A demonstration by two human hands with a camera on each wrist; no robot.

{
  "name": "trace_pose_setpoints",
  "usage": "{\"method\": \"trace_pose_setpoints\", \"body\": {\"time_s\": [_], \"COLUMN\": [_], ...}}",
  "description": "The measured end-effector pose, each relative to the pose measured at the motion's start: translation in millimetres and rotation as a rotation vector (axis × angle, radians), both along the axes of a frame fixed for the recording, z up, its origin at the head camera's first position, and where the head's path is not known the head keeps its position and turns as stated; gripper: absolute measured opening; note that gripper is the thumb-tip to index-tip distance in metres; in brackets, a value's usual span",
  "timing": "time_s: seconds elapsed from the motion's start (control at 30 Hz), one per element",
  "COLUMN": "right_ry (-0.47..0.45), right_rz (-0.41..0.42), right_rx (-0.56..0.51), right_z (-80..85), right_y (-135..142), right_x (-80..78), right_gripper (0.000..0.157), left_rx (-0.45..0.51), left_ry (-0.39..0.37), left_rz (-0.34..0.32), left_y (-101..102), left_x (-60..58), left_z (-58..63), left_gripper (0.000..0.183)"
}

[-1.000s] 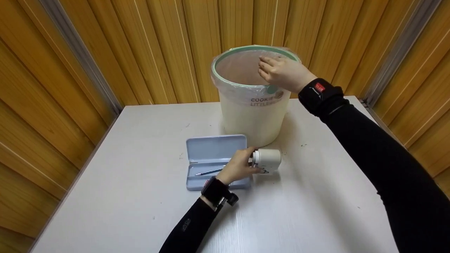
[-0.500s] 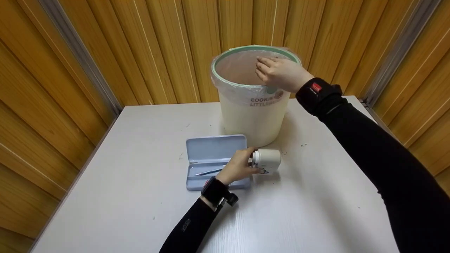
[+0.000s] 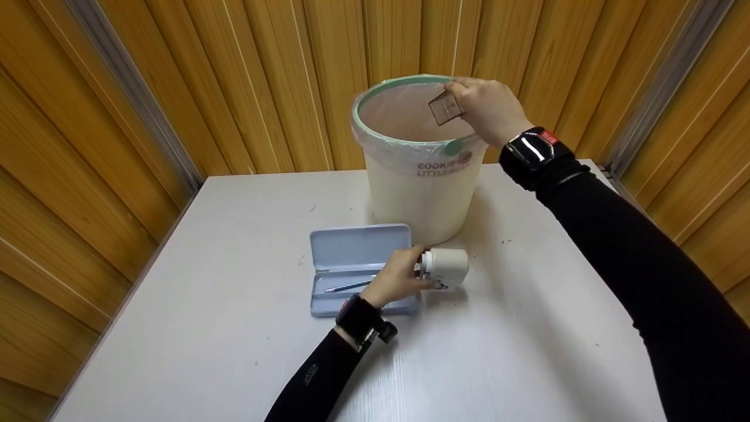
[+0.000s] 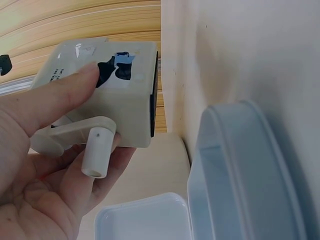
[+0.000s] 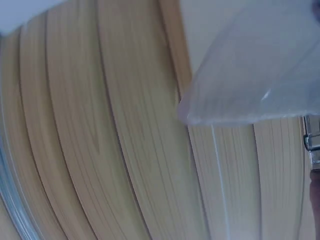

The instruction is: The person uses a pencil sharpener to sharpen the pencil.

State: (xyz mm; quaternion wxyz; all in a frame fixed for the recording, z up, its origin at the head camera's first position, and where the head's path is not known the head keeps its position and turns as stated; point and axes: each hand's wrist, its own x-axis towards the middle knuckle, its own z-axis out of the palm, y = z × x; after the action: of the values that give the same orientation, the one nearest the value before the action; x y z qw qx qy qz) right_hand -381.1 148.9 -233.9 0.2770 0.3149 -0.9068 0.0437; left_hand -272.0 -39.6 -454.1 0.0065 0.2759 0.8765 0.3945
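My left hand grips a cream hand-crank pencil sharpener on its side, just right of the pencil case. Its crank handle and a dark blue-and-black picture on the body show in the left wrist view, my thumb pressing the side. My right hand is at the right rim of the waste bin, pinching a small clear shavings drawer over the opening. Only a sliver of that drawer appears at the right wrist view's edge.
A light blue pencil case lies opened in front of the bin, with a pencil inside, partly behind my left hand. A clear plastic liner hangs over the bin's green rim. Wood-pattern walls enclose the white table.
My right hand has turned over and shifted slightly up and right, bringing the clear drawer into sight. The left hand and pencil sharpener have stayed put.
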Motion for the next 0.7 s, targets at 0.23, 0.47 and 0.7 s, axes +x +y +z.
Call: {"method": "trace_pose_setpoints", "body": {"time_s": [0.23,0.47,0.7], "right_ry": [-0.32,-0.404,-0.382], "right_rz": [-0.088,-0.045,-0.039], "right_rx": [-0.386,-0.647,-0.773], "right_z": [-0.7,-5.4,-9.7], "right_y": [10,23,37], "right_x": [2.7,3.0,16.2], "right_gripper": [0.055,0.055,0.055], "left_rx": [0.004,0.006,0.009], "left_ry": [-0.024,-0.047,-0.027], "left_rz": [0.005,0.017,0.011], "left_y": [0,1,0], "left_x": [0.9,1.1,0.7], "left_z": [1.4,2.0,1.6], "left_gripper": [0.056,0.056,0.056]}}
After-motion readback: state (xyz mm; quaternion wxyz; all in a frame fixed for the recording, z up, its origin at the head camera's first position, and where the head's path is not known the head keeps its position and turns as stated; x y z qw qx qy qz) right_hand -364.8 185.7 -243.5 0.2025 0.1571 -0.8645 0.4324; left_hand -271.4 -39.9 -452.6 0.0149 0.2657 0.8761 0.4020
